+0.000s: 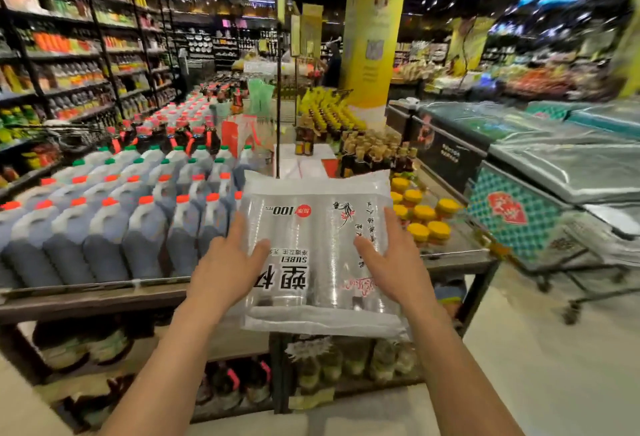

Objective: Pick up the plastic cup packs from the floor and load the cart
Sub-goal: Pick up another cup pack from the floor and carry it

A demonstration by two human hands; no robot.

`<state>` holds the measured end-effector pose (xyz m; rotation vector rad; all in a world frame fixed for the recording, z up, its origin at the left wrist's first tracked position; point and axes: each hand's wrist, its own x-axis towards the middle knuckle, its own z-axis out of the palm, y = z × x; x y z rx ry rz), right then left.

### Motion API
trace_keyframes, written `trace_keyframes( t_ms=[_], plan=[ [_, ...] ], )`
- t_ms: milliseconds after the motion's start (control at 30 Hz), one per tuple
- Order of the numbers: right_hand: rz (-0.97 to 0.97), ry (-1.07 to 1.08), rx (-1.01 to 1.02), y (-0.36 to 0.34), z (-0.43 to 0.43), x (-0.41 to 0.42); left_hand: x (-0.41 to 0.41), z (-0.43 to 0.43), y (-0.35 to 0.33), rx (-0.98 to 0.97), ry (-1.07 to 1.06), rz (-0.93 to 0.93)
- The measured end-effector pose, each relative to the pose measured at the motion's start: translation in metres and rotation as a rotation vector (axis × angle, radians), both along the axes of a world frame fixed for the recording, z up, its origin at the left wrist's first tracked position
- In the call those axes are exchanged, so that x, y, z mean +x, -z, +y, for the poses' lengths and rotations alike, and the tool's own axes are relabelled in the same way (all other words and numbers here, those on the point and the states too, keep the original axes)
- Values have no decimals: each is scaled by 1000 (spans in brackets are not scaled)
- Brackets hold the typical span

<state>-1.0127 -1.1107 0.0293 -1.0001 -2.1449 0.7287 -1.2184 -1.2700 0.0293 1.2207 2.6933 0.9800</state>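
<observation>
Table (86, 304) top: jugs (104, 234) packed shoulder to shoulder across left half. Pole (278, 96) upright mid-table. Yellow-lidded jars (427, 217) and dark bottles (374, 155) crowd right half. Bare tabletop strip right of jars. Cup pack (318, 262) covers front centre. Open floor (519, 366) between table and freezer chests (554, 172).

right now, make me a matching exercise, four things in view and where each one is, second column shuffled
Things:
1. cup pack
2. orange-capped jugs
3. yellow-lidded jars
4. chest freezer

Places:
a. on the floor, to the right of the table
b. held between the left hand and the right hand
c. on the display table, left of the pack
d. on the table, right of the pack

Pairs: 1-b, 2-c, 3-d, 4-a
</observation>
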Motion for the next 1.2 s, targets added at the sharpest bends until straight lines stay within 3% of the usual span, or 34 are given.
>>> trace_keyframes(
  t_ms=[267,600,967,1200],
  plan=[
    [17,196,-9,-20,133,181,154,184,-23,3,201,-30],
    [14,559,-60,-13,283,345,297,425,-22,-29,553,85],
    [-23,879,-64,-15,507,461,422,727,-5,-20,813,-20],
    [27,967,-66,9,644,537,498,875,5,-13,882,38]
  ],
)
